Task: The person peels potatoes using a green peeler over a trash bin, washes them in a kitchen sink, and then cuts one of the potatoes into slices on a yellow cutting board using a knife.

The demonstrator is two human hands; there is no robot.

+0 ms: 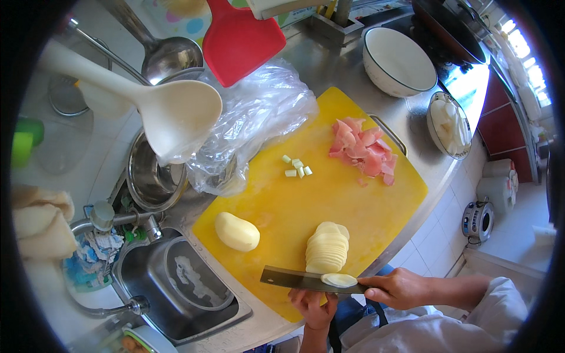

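My right hand (393, 289) grips the handle of a kitchen cleaver (293, 278), held low over the near edge of the yellow cutting board (282, 216). A pale oval potato slice (339, 280) lies against the blade's upper face. My left hand (314, 306) has its fingers curled up to the blade's near side; whether they hold anything is hidden by the blade. Just beyond the cleaver, overlapping potato slices (327, 248) form a neat row. A whole peeled potato (237, 231) rests further left. Small pale green scallion pieces (298, 167) and sliced pink meat (364, 150) lie farther back.
A clear plastic bag (260, 110) overlaps the board's far left edge. Utensils hang overhead, including a white ladle (181, 114) and red spatula (242, 42). Left is a steel sink (176, 317). A white bowl (399, 61) and a bowl of white slices (449, 125) stand at right.
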